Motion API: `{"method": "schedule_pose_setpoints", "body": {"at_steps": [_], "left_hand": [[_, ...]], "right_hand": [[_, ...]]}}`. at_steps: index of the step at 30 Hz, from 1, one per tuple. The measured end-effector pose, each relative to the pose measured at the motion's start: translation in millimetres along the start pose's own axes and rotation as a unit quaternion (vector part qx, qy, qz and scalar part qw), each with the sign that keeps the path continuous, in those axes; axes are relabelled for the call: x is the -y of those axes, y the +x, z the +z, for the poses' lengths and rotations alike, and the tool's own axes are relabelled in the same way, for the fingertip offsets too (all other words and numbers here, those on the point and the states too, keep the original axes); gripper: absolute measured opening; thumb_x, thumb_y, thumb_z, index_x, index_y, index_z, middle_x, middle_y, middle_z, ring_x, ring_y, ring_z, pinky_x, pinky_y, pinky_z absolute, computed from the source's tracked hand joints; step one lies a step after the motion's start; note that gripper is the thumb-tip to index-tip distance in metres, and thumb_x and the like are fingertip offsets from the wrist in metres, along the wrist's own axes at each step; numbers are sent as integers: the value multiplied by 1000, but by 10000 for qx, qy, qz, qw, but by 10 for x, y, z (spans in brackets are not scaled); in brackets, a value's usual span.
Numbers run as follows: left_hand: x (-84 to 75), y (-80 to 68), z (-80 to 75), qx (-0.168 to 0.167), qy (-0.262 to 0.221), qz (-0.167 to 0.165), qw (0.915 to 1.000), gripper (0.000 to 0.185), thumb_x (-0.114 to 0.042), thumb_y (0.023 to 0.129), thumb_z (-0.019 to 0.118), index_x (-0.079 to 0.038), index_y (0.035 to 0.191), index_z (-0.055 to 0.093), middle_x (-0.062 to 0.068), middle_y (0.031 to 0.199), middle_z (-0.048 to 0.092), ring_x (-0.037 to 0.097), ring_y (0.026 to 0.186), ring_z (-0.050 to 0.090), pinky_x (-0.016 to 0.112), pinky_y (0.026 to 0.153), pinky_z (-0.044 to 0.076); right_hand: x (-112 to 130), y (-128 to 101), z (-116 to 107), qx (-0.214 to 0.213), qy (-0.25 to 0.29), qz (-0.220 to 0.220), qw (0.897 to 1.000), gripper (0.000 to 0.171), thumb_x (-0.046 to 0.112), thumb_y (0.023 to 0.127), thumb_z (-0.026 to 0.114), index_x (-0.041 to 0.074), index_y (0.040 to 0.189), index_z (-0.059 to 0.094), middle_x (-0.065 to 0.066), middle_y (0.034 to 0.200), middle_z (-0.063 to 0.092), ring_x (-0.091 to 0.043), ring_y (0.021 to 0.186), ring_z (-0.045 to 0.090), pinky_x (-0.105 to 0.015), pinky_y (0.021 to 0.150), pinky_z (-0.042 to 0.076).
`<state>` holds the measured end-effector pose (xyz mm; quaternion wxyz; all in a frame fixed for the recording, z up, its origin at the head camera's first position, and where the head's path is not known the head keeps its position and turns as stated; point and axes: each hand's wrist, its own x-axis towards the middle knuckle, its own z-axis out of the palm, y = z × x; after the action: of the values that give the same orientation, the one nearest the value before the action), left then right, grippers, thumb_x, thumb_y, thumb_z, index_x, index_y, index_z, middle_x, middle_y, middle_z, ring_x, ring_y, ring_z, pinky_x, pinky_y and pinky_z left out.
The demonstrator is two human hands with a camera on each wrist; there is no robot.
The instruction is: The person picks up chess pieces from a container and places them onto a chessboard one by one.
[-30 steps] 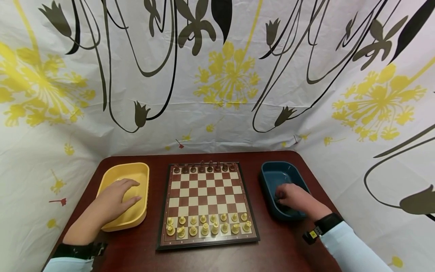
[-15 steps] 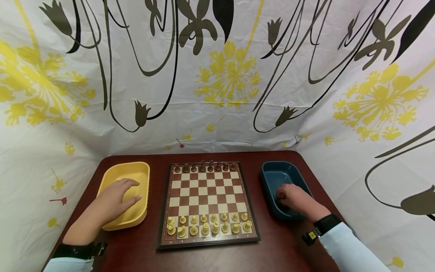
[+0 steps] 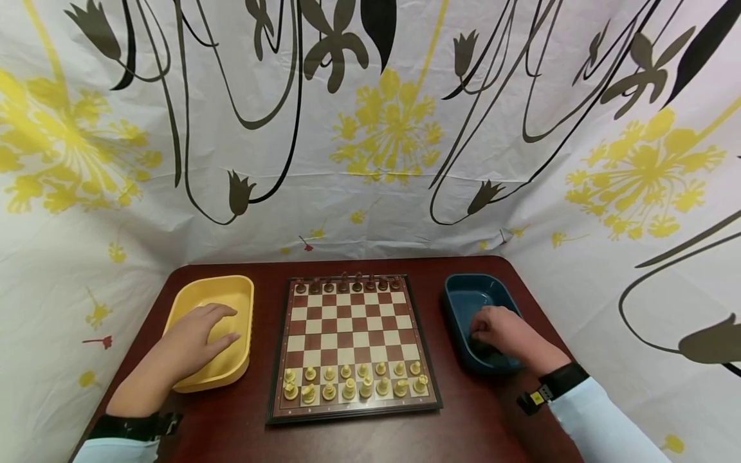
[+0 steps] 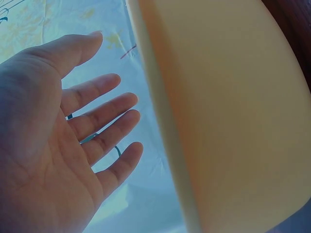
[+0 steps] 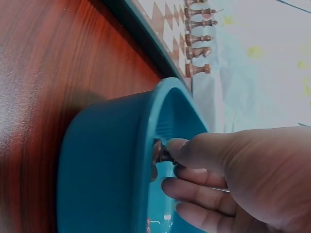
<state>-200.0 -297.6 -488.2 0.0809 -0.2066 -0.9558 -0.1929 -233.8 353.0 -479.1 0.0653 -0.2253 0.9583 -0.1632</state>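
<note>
The right hand (image 3: pixel 502 334) dips into the blue bowl (image 3: pixel 463 302) by the table's right edge, fingers pinching what looks like a dark chess piece (image 5: pixel 160 154), while the left hand (image 3: pixel 193 337) rests, fingers spread, in the yellow bowl (image 3: pixel 215 290) at the left edge.

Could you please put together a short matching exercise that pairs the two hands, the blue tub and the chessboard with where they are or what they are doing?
Things:
1. left hand
2. right hand
3. chessboard
4. blue tub

States:
A. lies between the two tubs
B. pinches a dark chess piece
C. stands right of the board
D. open over the yellow tub

Pairs: 1-D, 2-B, 3-A, 4-C
</note>
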Motion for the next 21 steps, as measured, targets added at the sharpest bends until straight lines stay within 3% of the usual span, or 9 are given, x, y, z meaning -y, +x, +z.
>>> {"method": "schedule_pose_setpoints", "body": {"at_steps": [9,21], "left_hand": [[2,16,17,82,24,-46,10000,46,-29,101,85,0,135,72,24,137,70,49,130,64,69,107,51],[-162,158,-1,145,-4,85,9999,45,-28,101,84,0,134,71,23,135,71,50,129,64,70,108,50]], "right_hand": [[9,12,-24,-12,2,-73,10000,5,8,99,83,12,100,79,10,90,69,-5,80,61,-28,68,57],[1,-89,-71,-120,-2,-146,9998,5,5,101,80,9,104,79,4,95,67,-7,84,60,-28,69,57]]}}
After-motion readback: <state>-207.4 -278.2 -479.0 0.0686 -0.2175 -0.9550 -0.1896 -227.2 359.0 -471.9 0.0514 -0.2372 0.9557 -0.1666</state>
